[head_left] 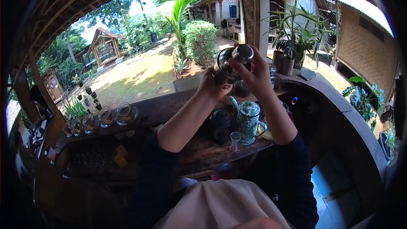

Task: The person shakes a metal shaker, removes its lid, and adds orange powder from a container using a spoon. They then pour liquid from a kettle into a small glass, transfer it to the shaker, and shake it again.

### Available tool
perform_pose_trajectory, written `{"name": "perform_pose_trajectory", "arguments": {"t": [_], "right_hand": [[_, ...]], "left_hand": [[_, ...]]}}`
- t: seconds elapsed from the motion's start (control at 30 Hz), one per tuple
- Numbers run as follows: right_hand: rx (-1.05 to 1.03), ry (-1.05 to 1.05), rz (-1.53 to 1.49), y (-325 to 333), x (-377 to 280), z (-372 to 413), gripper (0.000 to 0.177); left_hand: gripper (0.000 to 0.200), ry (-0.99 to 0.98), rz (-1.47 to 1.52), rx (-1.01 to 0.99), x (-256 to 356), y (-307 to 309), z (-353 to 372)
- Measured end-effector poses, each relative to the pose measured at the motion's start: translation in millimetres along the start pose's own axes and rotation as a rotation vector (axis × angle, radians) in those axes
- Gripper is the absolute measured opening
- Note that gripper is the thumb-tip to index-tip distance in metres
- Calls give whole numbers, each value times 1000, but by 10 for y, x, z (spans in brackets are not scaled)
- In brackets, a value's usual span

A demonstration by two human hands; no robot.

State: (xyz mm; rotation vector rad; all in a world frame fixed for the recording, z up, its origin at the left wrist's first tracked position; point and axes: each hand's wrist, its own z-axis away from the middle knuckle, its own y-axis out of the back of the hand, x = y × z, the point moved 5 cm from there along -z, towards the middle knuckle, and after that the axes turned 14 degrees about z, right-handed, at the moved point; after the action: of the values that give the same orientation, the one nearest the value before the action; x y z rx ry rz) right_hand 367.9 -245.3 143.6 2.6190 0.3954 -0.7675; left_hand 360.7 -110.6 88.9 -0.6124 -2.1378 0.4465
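Raised over the counter is a shiny metal cocktail shaker (224, 60), gripped between both hands. My left hand (215, 84) wraps around its body from the left and below. On the other side my right hand (257, 73) is closed about its rounded metal top (243, 51), the thumb lying across the front. Beneath them stands a green-and-white speckled enamel pot (248, 116) with a spout and side handle. A small clear cup (234, 141) stands in front of the pot, and a dark jar (221, 126) is at its left.
Several glass cups of amber drink on saucers (125, 113) line the ledge at left. Below them, glassware and a yellow item (121, 156) sit in shadow. Potted plants (296, 38) and a phone (306, 74) rest on the curved counter (352, 101) at right.
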Motion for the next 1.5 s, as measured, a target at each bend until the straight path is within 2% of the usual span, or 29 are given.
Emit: {"name": "perform_pose_trajectory", "arguments": {"t": [0.03, 0.07, 0.13, 0.17, 0.2, 0.27, 0.3, 0.33, 0.37, 0.43, 0.5, 0.6, 0.63, 0.7, 0.77, 0.83, 0.87, 0.9, 0.93, 1.03, 1.07, 1.13, 1.2, 1.27, 1.3, 1.33, 1.4, 1.47, 1.5], "right_hand": [[99, 262, 162, 134, -269, 69, 50], [191, 525, 319, 222, -558, 175, 51], [308, 1034, 535, 284, -1192, 631, 43], [366, 1252, 591, 282, -1337, 854, 38], [370, 1258, 591, 272, -1299, 825, 38], [621, 1460, 479, 311, -1154, 883, 36], [742, 1558, 418, 362, -1127, 916, 35], [441, 1312, 570, 534, -1123, 726, 42], [418, 1224, 372, 600, -872, 392, 47], [304, 287, 115, 621, -455, 4, 45], [369, 520, 249, 663, -663, 147, 45], [478, 1230, 607, 545, -1348, 763, 43], [478, 1220, 603, 521, -1321, 777, 43], [602, 1327, 545, 518, -1310, 851, 43], [714, 1431, 484, 510, -1302, 957, 43], [613, 1101, 459, 724, -914, 391, 49], [492, 504, 250, 770, -644, 182, 54], [339, 105, -44, 773, -482, 23, 54], [339, 107, -39, 798, -527, 57, 54], [486, 926, 497, 707, -1215, 563, 54], [495, 1223, 561, 592, -1434, 809, 55], [918, 1703, 378, 527, -583, 1269, 47], [639, 1484, 518, 488, -1187, 961, 47], [512, 1125, 454, 704, -989, 437, 48], [472, 702, 445, 791, -736, 173, 50], [383, 170, 16, 768, -425, 31, 50], [398, 255, 53, 707, -334, 75, 46], [447, 863, 604, 541, -1024, 458, 38], [444, 850, 589, 374, -890, 552, 38]], "left_hand": [[45, 172, 421, 121, -72, -23, -58], [48, -137, -210, -294, 109, -155, -190], [42, 448, 742, -367, 341, -764, 19], [46, 366, 622, -289, 433, -913, 120], [53, 52, 314, -347, 465, -904, 108], [57, -171, 203, -587, 550, -1174, 125], [51, 128, 297, -405, 325, -830, -188], [43, 304, 425, -257, 261, -789, -314], [41, 184, 299, -251, 94, -499, -576], [39, 61, 175, -256, -103, -360, -788], [37, 281, 461, 83, -257, -349, -729], [40, 413, 626, -265, 288, -1242, -187], [40, 417, 627, -256, 316, -1378, -58], [43, -260, 194, -679, 613, -1692, 155], [43, -37, 260, -482, 430, -1399, -235], [39, 268, 365, -212, 100, -1000, -675], [36, 151, 98, -87, -157, -564, -837], [37, 271, 282, 85, -202, -553, -809], [38, 396, 462, 266, -241, -577, -697], [40, 343, 567, -246, 32, -1108, -457], [40, 349, 569, -240, 90, -1260, -303], [49, -273, 130, -725, 467, -1683, 30], [48, -123, 227, -789, 346, -1520, -215], [46, 211, 212, -388, 104, -1187, -635], [44, 256, 209, -73, 21, -1014, -593], [42, 293, 202, 241, -50, -834, -529], [39, 394, 524, 226, -240, -693, -550], [39, 382, 777, -337, -83, -807, -459], [36, 476, 682, -377, 88, -1079, -230]]}}
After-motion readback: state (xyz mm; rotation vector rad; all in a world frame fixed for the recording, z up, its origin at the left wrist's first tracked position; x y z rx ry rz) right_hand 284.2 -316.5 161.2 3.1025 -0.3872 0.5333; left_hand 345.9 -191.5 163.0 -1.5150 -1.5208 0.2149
